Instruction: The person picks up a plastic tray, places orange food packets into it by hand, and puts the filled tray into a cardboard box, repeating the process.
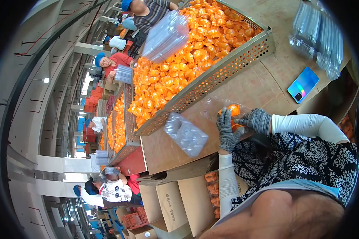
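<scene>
A clear plastic tray (211, 106) lies on the brown table, with orange wrapped pieces (233, 109) set in it. My left hand (229, 130), in a grey knitted glove, grips the tray's side, its fingers long across it and the thumb by a second orange piece. From the other side, my right hand (256, 121), in a matching glove, has its bent fingers on an orange piece between the hands. The fingertips partly hide that piece. Beside my left hand rests a stack of clear plastic trays (186, 134).
A perforated metal bin (211, 81) holds a heap of orange wrapped pieces (179, 77), with stacked clear packs (166, 36) on top. A blue phone (303, 85) and more clear packs (319, 38) lie on the table (263, 79). Cardboard boxes (172, 205) stand below; several co-workers are beyond.
</scene>
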The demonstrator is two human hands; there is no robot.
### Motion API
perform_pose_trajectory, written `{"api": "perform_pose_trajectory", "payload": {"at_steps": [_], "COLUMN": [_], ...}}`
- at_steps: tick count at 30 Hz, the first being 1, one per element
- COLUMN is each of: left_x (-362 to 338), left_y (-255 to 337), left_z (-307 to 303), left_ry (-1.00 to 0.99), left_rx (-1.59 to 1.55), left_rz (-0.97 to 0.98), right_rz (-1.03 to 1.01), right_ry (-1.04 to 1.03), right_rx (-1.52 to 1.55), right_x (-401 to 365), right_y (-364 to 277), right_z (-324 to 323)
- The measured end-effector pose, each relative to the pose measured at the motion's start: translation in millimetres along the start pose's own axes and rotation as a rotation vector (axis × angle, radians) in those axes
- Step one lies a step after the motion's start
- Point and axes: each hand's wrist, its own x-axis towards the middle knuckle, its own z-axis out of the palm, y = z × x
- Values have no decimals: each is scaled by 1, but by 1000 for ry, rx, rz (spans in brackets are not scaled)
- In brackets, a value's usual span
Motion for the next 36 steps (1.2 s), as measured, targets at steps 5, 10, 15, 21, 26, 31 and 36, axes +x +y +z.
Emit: {"api": "perform_pose_trajectory", "payload": {"at_steps": [5,10,15,21,26,31,36], "left_x": [7,4,5,6,8,7,7], "left_y": [10,17,25,30,31,28,28], "left_z": [6,13,15,12,11,11,14], "left_ry": [76,139,169,185,182,162,186], "left_rx": [73,206,214,193,181,193,204], "left_rz": [-51,-76,-76,-104,-120,-125,-130], "right_rz": [169,-393,280,665,753,555,504], "right_ry": [-265,-331,238,2,-36,533,434], "right_rx": [13,425,39,-799,-771,-219,774], "right_x": [10,54,138,182,196,174,127], "right_y": [0,75,206,351,397,375,249], "right_z": [-5,-61,-143,-121,-112,-137,-147]}}
